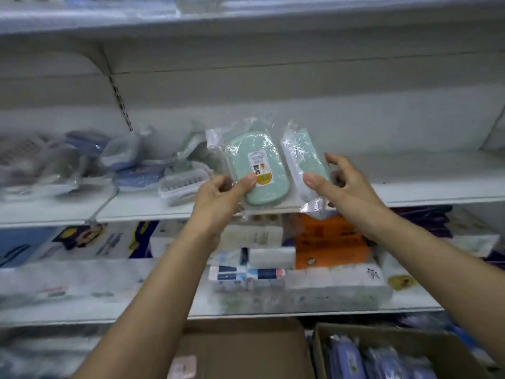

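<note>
Two mint-green soap boxes in clear plastic wrap are held up in front of a white shop shelf [423, 194]. My left hand [221, 195] pinches the lower left edge of the labelled green box [257, 168], whose flat lid faces me. My right hand [347, 184] grips the second wrapped green box [306, 162], which is turned edge-on, thumb on its front and fingers behind. The two boxes are side by side, a small gap apart, just above the shelf's front edge.
More wrapped boxes, white [183, 184] and blue [136, 173], lie on the shelf to the left. The shelf below holds tissue packs [336, 285] and an orange pack [328, 242]. At the bottom stand a closed cardboard box [240, 348] and an open carton [322, 351] holding blue packets [377, 359].
</note>
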`<state>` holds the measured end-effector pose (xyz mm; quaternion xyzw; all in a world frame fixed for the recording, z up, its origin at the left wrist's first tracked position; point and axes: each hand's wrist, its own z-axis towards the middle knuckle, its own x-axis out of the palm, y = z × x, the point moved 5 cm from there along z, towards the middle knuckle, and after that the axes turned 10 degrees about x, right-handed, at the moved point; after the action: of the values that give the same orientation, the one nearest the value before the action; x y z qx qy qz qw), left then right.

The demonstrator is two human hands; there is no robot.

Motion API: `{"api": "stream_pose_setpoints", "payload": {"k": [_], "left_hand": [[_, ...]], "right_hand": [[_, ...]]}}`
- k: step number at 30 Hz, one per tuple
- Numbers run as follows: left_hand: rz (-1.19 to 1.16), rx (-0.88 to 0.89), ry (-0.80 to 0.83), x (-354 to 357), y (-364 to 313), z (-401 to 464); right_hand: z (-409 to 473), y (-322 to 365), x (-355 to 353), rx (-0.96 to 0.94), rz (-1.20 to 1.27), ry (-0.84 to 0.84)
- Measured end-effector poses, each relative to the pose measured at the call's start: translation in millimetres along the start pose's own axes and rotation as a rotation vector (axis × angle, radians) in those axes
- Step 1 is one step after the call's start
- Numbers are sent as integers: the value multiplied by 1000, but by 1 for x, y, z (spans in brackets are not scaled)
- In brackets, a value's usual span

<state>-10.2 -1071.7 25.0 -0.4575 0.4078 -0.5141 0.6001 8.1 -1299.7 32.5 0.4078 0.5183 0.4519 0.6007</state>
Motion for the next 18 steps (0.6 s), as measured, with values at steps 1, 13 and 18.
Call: {"api": "stream_pose_setpoints", "payload": {"k": [1, 13, 18], "left_hand": [[-3, -16, -16, -4, 3, -20], [64, -226, -434, -123, 53, -222], [37, -307, -538, -177, 72, -273]], "right_hand": [[-13, -5, 3, 9, -2, 38], [-115, -45, 131, 47, -78, 492], [-143, -40, 216, 24, -179, 640]]}}
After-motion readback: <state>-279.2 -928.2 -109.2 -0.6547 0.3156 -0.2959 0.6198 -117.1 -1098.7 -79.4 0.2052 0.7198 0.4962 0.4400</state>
